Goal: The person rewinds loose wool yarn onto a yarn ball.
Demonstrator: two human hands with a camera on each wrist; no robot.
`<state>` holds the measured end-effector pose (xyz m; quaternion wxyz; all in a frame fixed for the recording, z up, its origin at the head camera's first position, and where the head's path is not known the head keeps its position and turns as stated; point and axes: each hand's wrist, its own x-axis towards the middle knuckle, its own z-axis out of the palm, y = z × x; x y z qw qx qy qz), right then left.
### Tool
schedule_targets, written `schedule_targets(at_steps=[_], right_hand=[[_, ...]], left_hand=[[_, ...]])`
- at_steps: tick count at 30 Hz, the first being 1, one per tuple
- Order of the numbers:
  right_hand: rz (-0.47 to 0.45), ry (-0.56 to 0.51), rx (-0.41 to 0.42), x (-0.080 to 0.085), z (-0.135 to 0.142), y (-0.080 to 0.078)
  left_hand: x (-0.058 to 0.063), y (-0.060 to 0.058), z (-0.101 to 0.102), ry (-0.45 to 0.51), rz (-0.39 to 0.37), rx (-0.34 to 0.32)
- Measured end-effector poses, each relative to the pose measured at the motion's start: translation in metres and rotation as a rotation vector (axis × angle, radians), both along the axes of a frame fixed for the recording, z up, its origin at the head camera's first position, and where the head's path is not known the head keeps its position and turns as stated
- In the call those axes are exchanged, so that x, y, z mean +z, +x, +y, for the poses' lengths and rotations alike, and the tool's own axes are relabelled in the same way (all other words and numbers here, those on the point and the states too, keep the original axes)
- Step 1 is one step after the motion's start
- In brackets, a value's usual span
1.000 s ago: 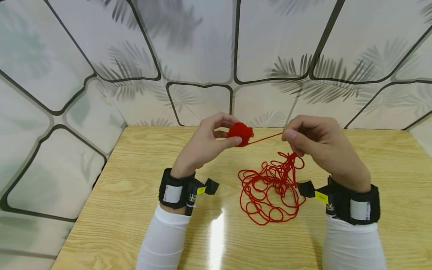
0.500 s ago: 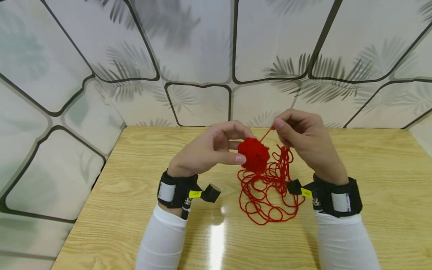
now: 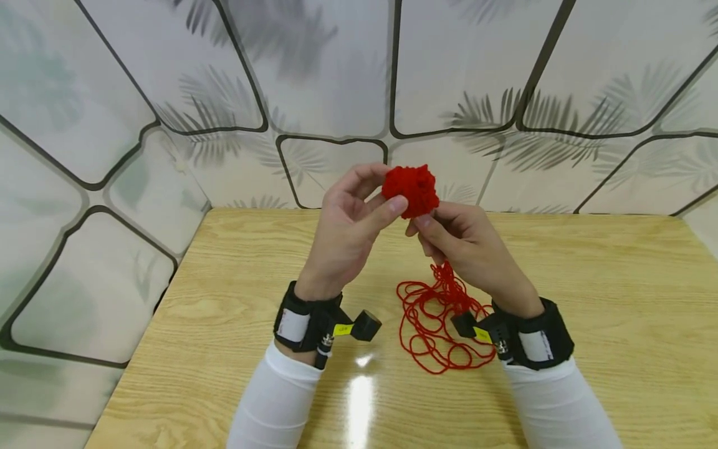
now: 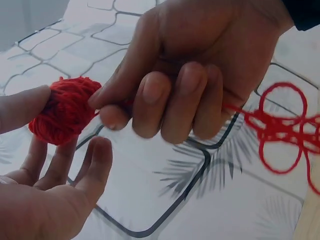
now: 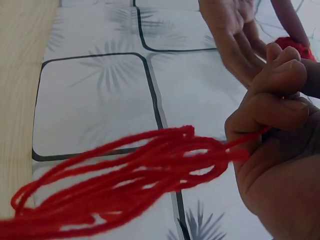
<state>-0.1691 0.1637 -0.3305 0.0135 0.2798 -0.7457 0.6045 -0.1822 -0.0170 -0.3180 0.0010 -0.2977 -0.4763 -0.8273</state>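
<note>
A small ball of red yarn (image 3: 412, 189) is held up above the far edge of the table by my left hand (image 3: 350, 227), thumb on the near side and fingers behind. Just below and right of the ball, my right hand (image 3: 468, 243) pinches the yarn strand between thumb and forefinger. In the left wrist view the strand runs from the ball (image 4: 65, 107) through the curled right fingers (image 4: 152, 95). Beneath that hand a bunch of loose yarn (image 5: 135, 180) hangs down, joining a loopy heap (image 3: 443, 318) on the table.
The wood-grain table (image 3: 224, 324) carries the loose yarn at its middle. Behind it and to the left stand pale walls (image 3: 331, 171) with dark lines and leaf prints. Each wrist wears a black strap (image 3: 533, 337) with a small camera.
My right hand has moved left from out beside the ball to just under it. My left hand dipped with the ball, then lifted it higher. The hanging yarn has shifted left.
</note>
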Motion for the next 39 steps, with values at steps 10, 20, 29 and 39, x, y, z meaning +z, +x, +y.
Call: schedule_targets(at_steps=[10, 20, 29, 39], right_hand=[[-0.028, 0.078, 0.046, -0.007, 0.002, -0.007], [-0.133, 0.245, 0.114, -0.023, 0.019, -0.023], [-0.204, 0.384, 0.152, -0.025, 0.070, -0.030], [-0.235, 0.593, 0.115, -0.031, 0.088, -0.030]], left_hand=[[0.004, -0.006, -0.015, 0.138, -0.068, 0.093], [0.007, -0.024, -0.070, 0.422, -0.168, 0.346], [0.014, -0.022, -0.108, 0.611, -0.209, 0.624], [0.022, -0.012, -0.096, 0.582, -0.189, 0.475]])
